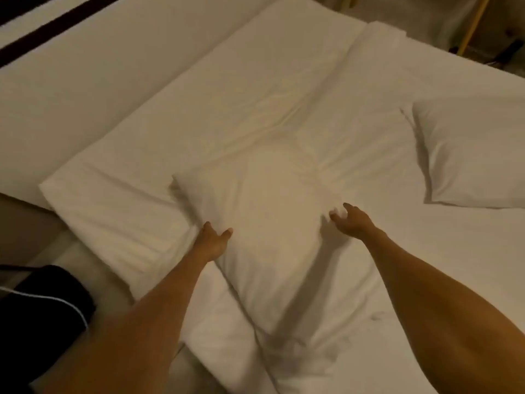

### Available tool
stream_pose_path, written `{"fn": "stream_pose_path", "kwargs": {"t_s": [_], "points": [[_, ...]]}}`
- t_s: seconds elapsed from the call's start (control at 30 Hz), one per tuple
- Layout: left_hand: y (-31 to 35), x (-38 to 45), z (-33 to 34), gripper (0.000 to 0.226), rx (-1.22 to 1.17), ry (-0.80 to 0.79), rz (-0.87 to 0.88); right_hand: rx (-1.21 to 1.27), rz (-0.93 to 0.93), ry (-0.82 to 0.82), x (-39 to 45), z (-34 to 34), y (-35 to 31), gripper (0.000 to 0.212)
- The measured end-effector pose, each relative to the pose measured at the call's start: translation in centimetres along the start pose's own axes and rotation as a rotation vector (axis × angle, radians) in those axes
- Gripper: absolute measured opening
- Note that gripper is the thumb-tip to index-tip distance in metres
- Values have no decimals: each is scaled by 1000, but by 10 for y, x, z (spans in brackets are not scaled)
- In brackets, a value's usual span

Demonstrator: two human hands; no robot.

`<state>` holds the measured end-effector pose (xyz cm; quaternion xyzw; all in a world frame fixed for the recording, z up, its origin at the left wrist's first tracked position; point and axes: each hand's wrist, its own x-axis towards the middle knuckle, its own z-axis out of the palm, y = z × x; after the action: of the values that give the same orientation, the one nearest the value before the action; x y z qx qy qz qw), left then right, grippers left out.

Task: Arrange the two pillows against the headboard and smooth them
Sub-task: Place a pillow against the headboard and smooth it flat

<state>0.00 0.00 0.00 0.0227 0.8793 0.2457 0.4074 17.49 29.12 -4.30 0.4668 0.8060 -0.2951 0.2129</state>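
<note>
A white pillow (270, 223) lies slantwise on the bed in front of me, blurred at its far left corner. My left hand (213, 240) grips its left edge, thumb on top and fingers at the side. At the pillow's right edge my right hand (351, 220) curls its fingers into the fabric. A second white pillow (471, 155) lies flat at the right, away from both hands. The padded white headboard (93, 66), with a dark stripe, runs across the upper left, beyond the folded sheet edge.
The bed's white sheet (426, 280) is creased around the near pillow. A folded white duvet or sheet band (119, 223) lies along the headboard side. A black bag (42, 308) sits on the floor at the lower left. A yellow pole (473, 24) stands past the bed's far corner.
</note>
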Motion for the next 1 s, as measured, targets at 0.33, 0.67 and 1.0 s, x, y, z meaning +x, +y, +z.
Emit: {"fn": "stream_pose_path", "kwargs": {"t_s": [0.33,0.67,1.0], "points": [[-17,45,38,111,-382,67,-232,280,136,-103,45,23,7,84],[-24,46,30,89,-596,-94,-269,553,191,-149,43,24,8,83],[-15,-3,18,98,-783,-125,-174,579,126,-146,-12,-23,0,57]]}}
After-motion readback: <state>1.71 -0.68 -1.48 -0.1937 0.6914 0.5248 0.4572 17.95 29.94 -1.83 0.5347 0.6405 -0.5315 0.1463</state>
